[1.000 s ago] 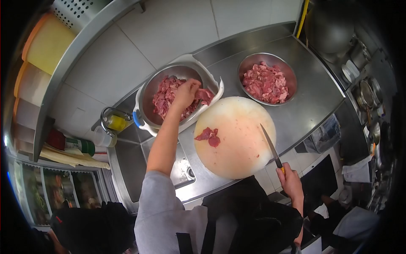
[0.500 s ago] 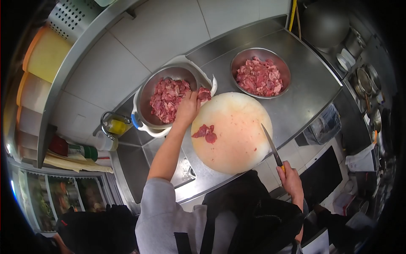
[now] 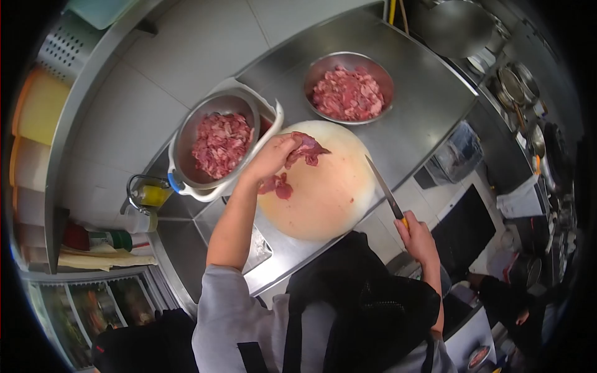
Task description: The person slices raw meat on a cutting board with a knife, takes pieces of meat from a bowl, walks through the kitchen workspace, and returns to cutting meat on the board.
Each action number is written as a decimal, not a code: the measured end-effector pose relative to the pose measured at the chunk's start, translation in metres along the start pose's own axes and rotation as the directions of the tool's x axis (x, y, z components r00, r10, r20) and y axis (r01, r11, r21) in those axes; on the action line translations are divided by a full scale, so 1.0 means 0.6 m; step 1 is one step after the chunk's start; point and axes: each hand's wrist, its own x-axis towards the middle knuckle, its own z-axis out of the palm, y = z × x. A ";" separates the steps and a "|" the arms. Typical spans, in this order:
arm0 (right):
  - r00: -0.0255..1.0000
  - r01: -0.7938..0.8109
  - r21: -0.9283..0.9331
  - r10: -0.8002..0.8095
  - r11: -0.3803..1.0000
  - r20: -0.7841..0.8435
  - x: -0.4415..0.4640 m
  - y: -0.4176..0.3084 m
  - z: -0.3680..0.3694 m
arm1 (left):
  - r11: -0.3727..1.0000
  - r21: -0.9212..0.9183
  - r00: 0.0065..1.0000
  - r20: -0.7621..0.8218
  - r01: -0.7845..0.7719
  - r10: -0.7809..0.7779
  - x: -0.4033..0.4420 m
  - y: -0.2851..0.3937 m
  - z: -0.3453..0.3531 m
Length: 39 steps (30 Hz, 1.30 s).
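Observation:
Over the left part of the round white cutting board (image 3: 323, 211), my left hand (image 3: 273, 155) grips a piece of raw meat (image 3: 307, 150). Another small meat piece (image 3: 281, 188) lies on the board just below that wrist. My right hand (image 3: 415, 237) is wrapped round the handle of a long knife (image 3: 387, 191), whose blade points up and left past the board's right edge. Left of the board, a steel bowl of cut meat (image 3: 222, 144) sits tilted on a white tub (image 3: 273, 121). Behind the board stands a second steel bowl of meat (image 3: 349, 93).
A sink (image 3: 174, 239) and a bottle of yellow liquid (image 3: 152, 194) are at the left. Beyond the steel counter's (image 3: 423, 93) right edge stands a lined bin (image 3: 457, 155). Pans (image 3: 519, 84) line the far right. Another person's dark sleeve (image 3: 507, 311) shows at lower right.
My left hand has moved from the bowl's edge to over the board, carrying the meat piece. The knife stays in my right hand. The whole view has shifted.

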 end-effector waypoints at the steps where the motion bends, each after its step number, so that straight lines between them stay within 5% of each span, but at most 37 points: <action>1: 1.000 0.001 0.013 -0.001 1.000 -0.009 0.000 0.001 -0.001 | 0.994 -0.095 0.990 0.134 0.048 -0.035 0.003 -0.005 0.002; 3: 1.000 -0.014 0.025 0.015 1.000 -0.008 -0.004 0.011 -0.003 | 0.989 -0.110 0.968 0.239 0.102 -0.073 0.022 -0.051 0.010; 5: 1.000 0.009 0.043 -0.009 0.999 -0.011 -0.007 0.019 -0.002 | 0.917 0.368 0.987 -0.034 0.158 -0.156 0.031 -0.094 0.030; 6: 1.000 -0.005 0.022 0.006 1.000 -0.018 -0.010 0.015 -0.004 | 0.801 0.595 0.990 -0.137 0.063 0.024 0.034 -0.138 0.025; 9: 0.997 -0.070 0.037 0.070 0.997 0.014 -0.019 0.021 -0.011 | 0.810 0.578 0.921 -0.361 0.098 0.146 0.012 -0.160 0.041; 13: 0.992 -0.119 0.012 0.119 0.993 0.032 -0.022 0.030 -0.011 | 0.834 0.551 0.838 -0.445 -0.023 0.317 -0.037 -0.178 0.108; 20: 0.994 -0.080 0.039 0.077 0.996 0.074 -0.007 0.015 -0.019 | 0.696 0.661 0.764 -0.286 -0.281 0.579 -0.063 -0.190 0.258; 23: 0.996 -0.048 0.017 0.047 0.999 0.077 -0.007 0.011 -0.020 | 0.626 0.694 0.800 -0.118 -0.357 0.588 -0.049 -0.199 0.263; 27: 0.997 -0.025 -0.012 0.026 1.000 0.078 -0.010 0.019 -0.017 | 0.639 0.683 0.822 -0.097 -0.355 0.561 -0.049 -0.197 0.289; 29: 0.995 -0.037 -0.003 0.037 0.999 0.088 -0.015 0.027 -0.013 | 0.584 0.580 0.718 0.002 -0.568 0.696 -0.046 -0.192 0.300; 32: 0.995 -0.045 0.012 0.044 0.999 0.084 -0.019 0.030 -0.018 | 0.525 0.613 0.675 0.019 -0.591 0.738 -0.060 -0.185 0.329; 33: 0.996 -0.051 0.021 0.049 0.998 0.073 -0.020 0.029 -0.020 | 0.522 0.616 0.674 0.020 -0.590 0.738 -0.067 -0.185 0.339; 35: 0.993 -0.088 0.017 0.086 0.996 0.086 -0.018 0.032 -0.027 | 0.731 0.641 0.819 -0.274 -0.237 0.505 -0.076 -0.185 0.354; 39: 0.992 -0.095 0.026 0.093 0.995 0.087 -0.017 0.040 -0.025 | 0.720 0.694 0.757 -0.465 -0.012 0.460 -0.035 -0.188 0.361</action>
